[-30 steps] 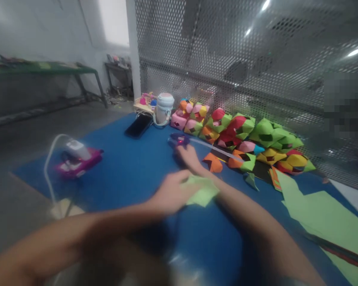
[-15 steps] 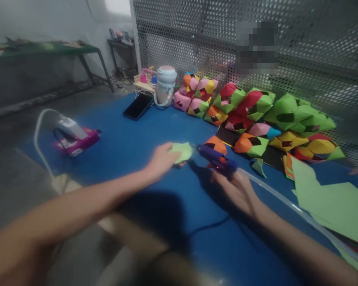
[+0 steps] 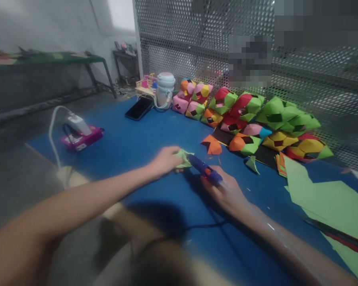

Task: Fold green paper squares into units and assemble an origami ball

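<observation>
A light green folded paper piece (image 3: 185, 159) is pinched in my left hand (image 3: 166, 161) above the blue table. My right hand (image 3: 223, 186) is wrapped round a dark blue glue gun (image 3: 207, 171), whose nozzle points left and meets the paper, or nearly so. A long clear glue stick (image 3: 268, 228) sticks out of the gun's back end and runs along my right forearm. Just beyond the hands lies an orange folded paper piece (image 3: 212, 145), with a small green folded scrap (image 3: 252, 164) to its right.
Several colourful folded-paper shapes (image 3: 246, 106) stand stacked along the perforated metal screen (image 3: 185, 39). Green paper sheets (image 3: 331, 198) lie at the right. A phone (image 3: 139, 108), a pale flask (image 3: 165, 90) and a pink power strip with a white plug (image 3: 83, 139) occupy the left side.
The glue gun's nozzle has come to the green paper, closing the small gap between them. The paper has turned in my left hand. The whole view has shifted slightly.
</observation>
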